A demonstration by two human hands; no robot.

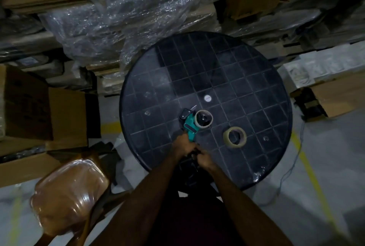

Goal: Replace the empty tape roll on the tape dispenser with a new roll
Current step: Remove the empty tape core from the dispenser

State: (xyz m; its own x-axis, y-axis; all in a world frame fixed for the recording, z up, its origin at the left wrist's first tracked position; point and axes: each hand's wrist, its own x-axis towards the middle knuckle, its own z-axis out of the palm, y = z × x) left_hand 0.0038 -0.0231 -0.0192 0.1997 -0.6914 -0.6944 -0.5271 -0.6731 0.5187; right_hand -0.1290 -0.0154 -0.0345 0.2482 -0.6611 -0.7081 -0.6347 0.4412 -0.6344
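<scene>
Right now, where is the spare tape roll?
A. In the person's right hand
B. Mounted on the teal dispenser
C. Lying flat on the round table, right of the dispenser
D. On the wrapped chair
C: the spare tape roll lies flat on the round table, apart from the teal dispenser, whose handle the left hand grips.
</scene>
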